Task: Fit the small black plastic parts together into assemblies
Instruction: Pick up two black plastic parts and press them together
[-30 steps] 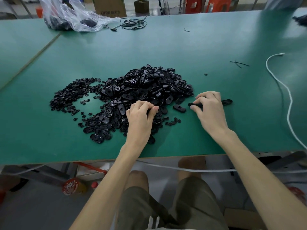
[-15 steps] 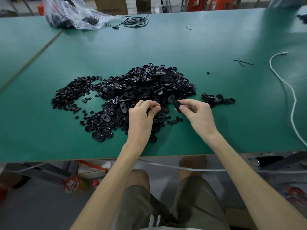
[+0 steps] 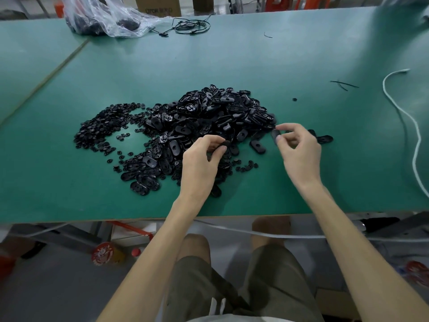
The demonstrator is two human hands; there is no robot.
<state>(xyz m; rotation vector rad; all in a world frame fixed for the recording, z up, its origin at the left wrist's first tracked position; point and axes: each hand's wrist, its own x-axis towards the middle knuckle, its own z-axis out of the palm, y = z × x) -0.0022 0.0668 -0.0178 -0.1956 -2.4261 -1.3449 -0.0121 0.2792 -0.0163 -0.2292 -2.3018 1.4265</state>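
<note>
One pinched part [image 3: 274, 136] blurred, pile [image 3: 209, 117] partly covered

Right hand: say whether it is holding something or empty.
Holding. The right hand pinches a small black oval plastic part between thumb and fingertips.

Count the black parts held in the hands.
2. One oval part pinched in the left hand, over the pile; another pinched in the right hand, at the pile's right edge. Palms may hide more.
</note>
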